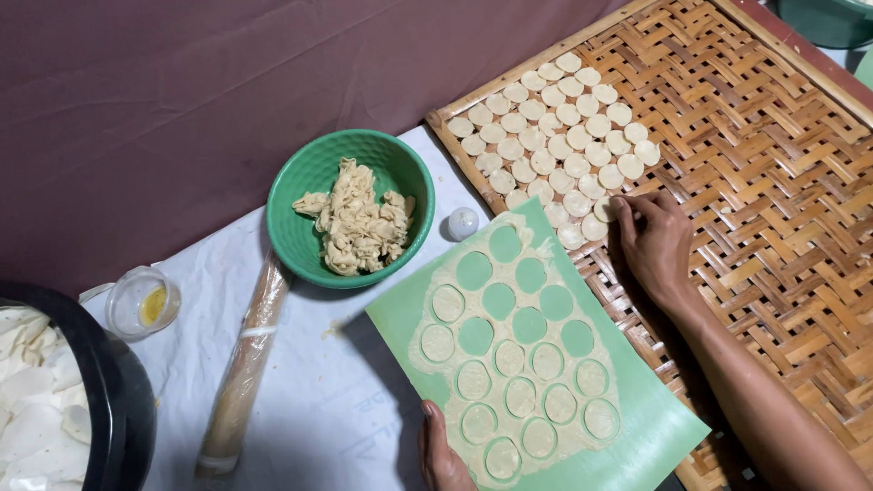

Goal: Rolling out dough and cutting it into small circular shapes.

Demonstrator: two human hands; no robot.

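Dough rounds going from the green mat onto the woven tray, one at a time.

From the left of the frame I see a black tub [109, 400] of pale pieces, a small clear cup [143, 302], a wrapped rolling pin [245, 364] and a green bowl [350, 207] of dough scraps; none are touched. At bottom centre my left hand [443, 453] pins the near edge of the green mat [637, 436], fingers curled onto it, grasping nothing else. Its dough sheet [509, 382] shows empty holes at the top and cut rounds below. At right centre my right hand [653, 238] pinches a dough round [604, 209] at the end of the rows on the bamboo tray [773, 182]. I judge this the laying-out step; next calls for lifting another round cleanly.
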